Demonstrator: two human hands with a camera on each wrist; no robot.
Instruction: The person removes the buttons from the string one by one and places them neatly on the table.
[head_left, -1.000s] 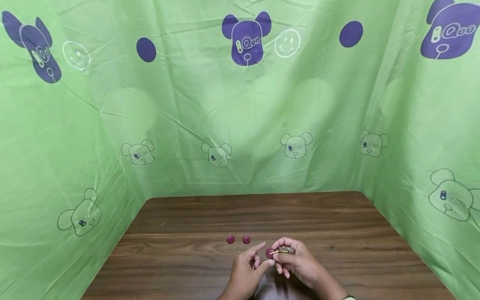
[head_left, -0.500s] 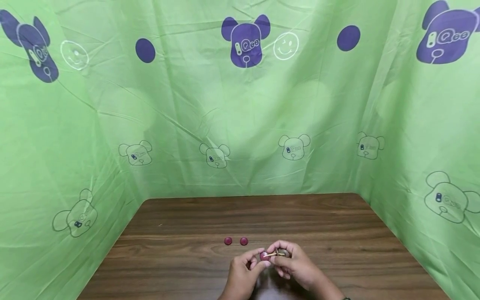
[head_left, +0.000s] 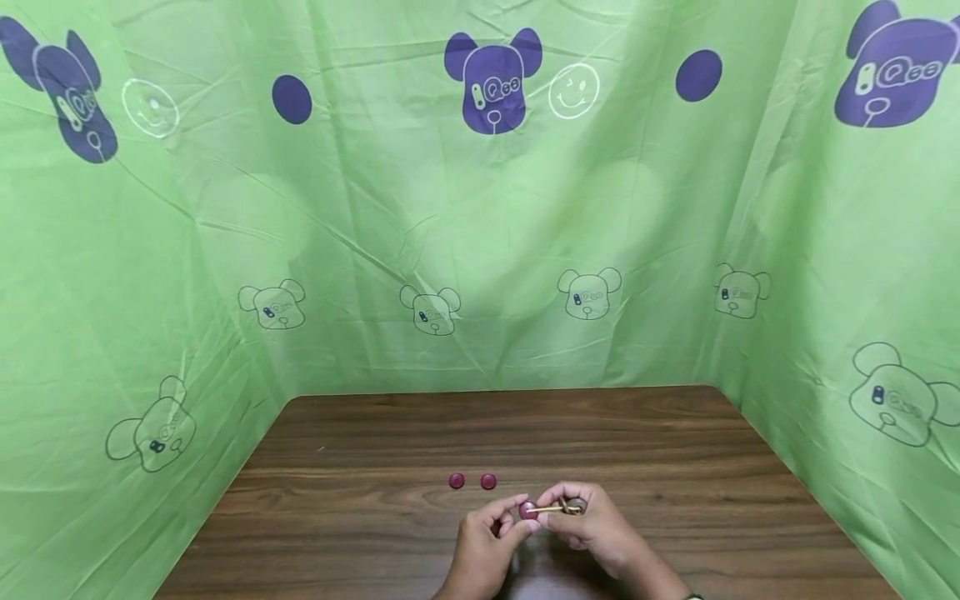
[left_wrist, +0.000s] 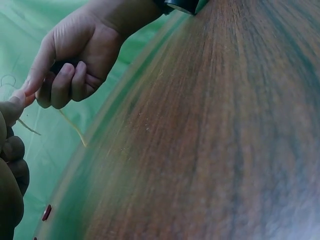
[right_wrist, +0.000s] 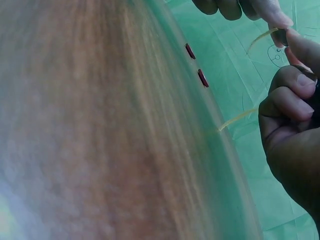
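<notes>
Low in the head view my two hands meet over the wooden table (head_left: 675,450). My left hand (head_left: 519,515) pinches a small maroon button (head_left: 528,509) between thumb and forefinger. My right hand (head_left: 553,517) grips a thin golden thread (head_left: 557,507) whose end points at that button, with a small dark spool (head_left: 576,505) tucked in its fingers. The thread (right_wrist: 260,37) shows as yellow strands in the right wrist view and in the left wrist view (left_wrist: 70,127). In the left wrist view the right hand (left_wrist: 75,55) is curled at the top left.
Two more maroon buttons (head_left: 457,481) (head_left: 488,481) lie side by side on the table just beyond my left hand, and show in the right wrist view (right_wrist: 190,51) (right_wrist: 202,78). Green printed cloth (head_left: 480,250) walls the table at back, left and right.
My left forefinger, stretched out a second ago, has curled onto the button. Both hands have drawn closer together, and the thread end now sits at the button.
</notes>
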